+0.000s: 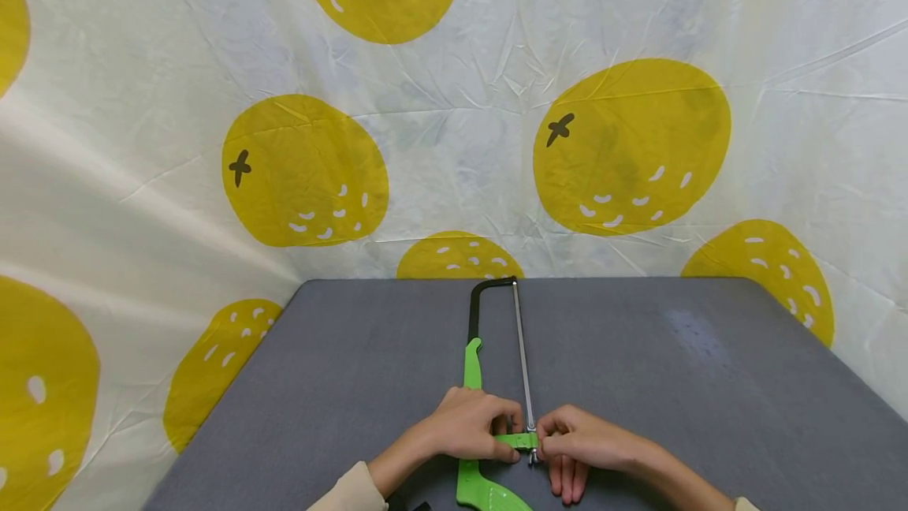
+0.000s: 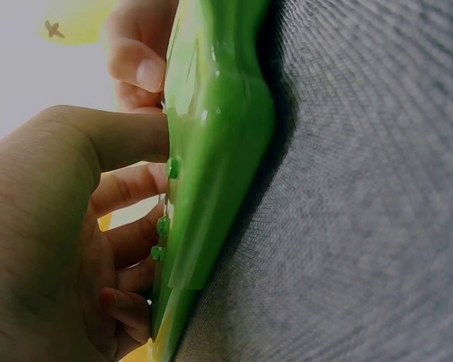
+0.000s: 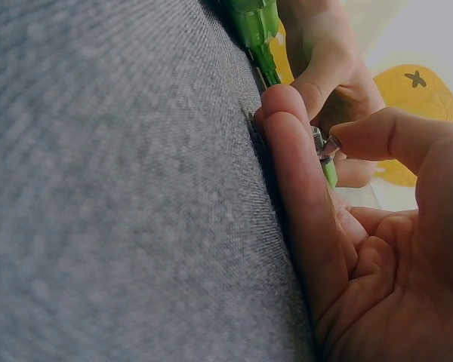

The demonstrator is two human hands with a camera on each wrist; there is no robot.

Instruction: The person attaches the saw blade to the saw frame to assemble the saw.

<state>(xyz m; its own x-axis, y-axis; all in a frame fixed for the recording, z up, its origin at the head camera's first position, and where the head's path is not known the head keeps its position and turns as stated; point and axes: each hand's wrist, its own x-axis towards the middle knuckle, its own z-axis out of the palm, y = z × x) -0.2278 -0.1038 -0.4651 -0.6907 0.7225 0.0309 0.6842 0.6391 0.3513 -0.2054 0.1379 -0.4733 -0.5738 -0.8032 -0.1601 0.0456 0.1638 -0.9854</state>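
A: Where did the hacksaw [image 1: 496, 385] lie?

B: Flat on the grey tabletop [image 1: 674, 369], its long axis running straight away from the person, blade on its right side, handle nearest them.

A: And the hands?

B: The left hand [image 1: 471, 424] gripped the green handle's crosspiece. The right hand [image 1: 578, 440], just right of it, pinched the small metal tension nut [image 3: 322, 143] with thumb and forefinger; other fingers [image 3: 302, 226] rested straight.

A: Any containers?

B: None showed.
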